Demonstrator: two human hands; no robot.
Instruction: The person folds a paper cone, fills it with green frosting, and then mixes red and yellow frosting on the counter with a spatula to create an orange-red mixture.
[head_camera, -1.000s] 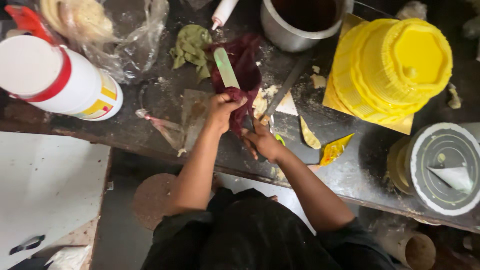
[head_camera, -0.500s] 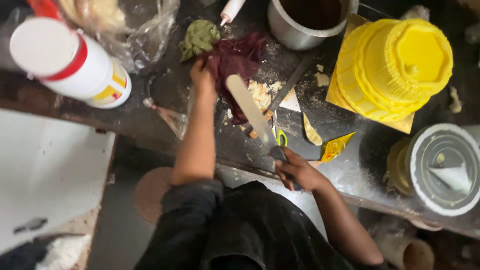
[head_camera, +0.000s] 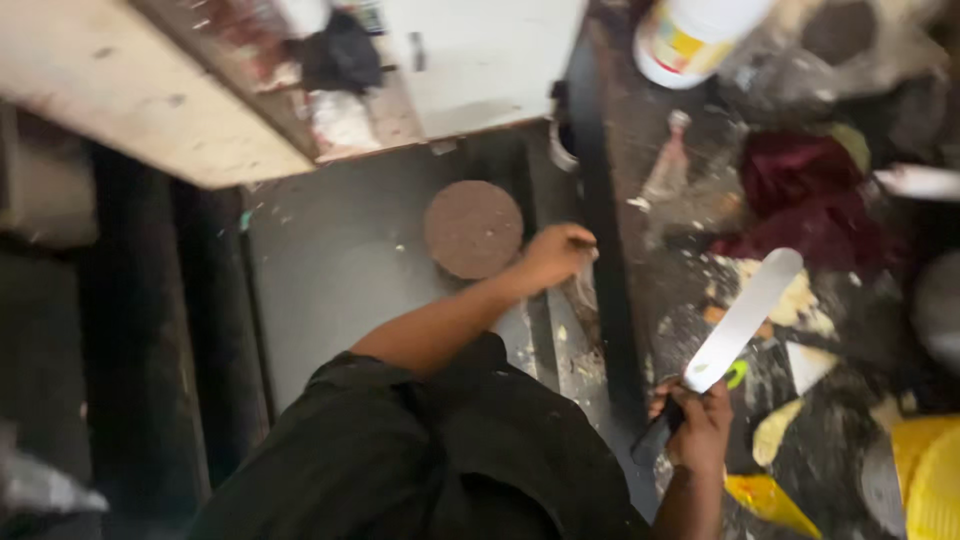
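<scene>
Your right hand (head_camera: 702, 428) closes its fingers (head_camera: 716, 398) round the dark handle of a putty knife (head_camera: 741, 318), its pale blade angled up and away over the paste-smeared worktop (head_camera: 660, 300), likely to keep it clear. Your left hand (head_camera: 556, 256) curls at the worktop's edge; whether it grips anything is unclear. Beyond the blade lies a maroon rag (head_camera: 805, 200); below, a round brown disc (head_camera: 473, 229) sits on the grey floor.

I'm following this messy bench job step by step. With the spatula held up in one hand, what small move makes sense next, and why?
Probably lower the palette knife back toward the pale putty smears on the workbench. The right hand grips its dark handle with the blade raised off the surface, while the left hand sits at the bench edge, away from the dark red rag. The view is blurred, so this is tentative.
</scene>
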